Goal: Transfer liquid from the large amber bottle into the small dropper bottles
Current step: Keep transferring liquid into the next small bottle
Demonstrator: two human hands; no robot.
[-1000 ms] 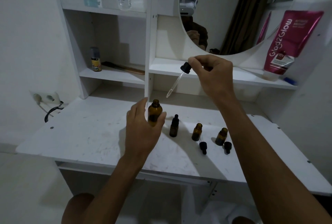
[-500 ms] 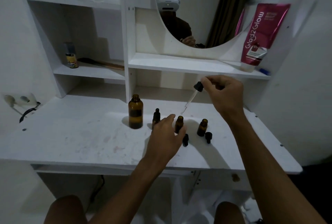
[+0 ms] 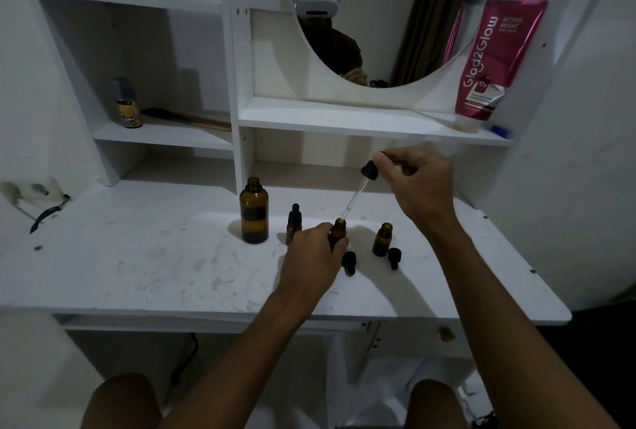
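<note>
Head view only. Large amber glass bottle (image 3: 254, 212) stands upright and uncapped on the scuffed white tabletop (image 3: 137, 256), with no hand on it.

Three small amber glass dropper bottles stand in a row to its right:
- The capped small bottle (image 3: 294, 222) is nearest, with its black dropper top on.
- The middle small bottle (image 3: 338, 232) has an open mouth.
- The far-right small bottle (image 3: 382, 239) is open too and stands free.

One loose black dropper cap (image 3: 350, 261) lies on its side just in front of the middle one. A second loose cap (image 3: 394, 256) lies just beside the far-right one.

Left hand (image 3: 311, 253) has its fingers curled round the middle small bottle's body, steadying it upright on the tabletop. Right hand (image 3: 418, 184) pinches the black rubber bulb of a clear glass pipette dropper (image 3: 356, 194), well above the table.

Progress, judged:
- The capped bottle is likely finished.
- The middle bottle is being served now.
- The far-right bottle is left, then both loose caps need to go back on.
- Fill levels can't be read through the dark glass, and I can't tell if the pipette holds liquid.

The pipette's long axis is a diagonal, with the bulb up and to the right and farther from the camera. Its tip points down-left at the middle bottle's mouth. The tip sits just above the mouth and looks not yet inside. All bottles have their axes vertical, mouths up.

Background: a pink squeeze tube (image 3: 495, 57) is on the shelf beside the round mirror (image 3: 395, 16).
</note>
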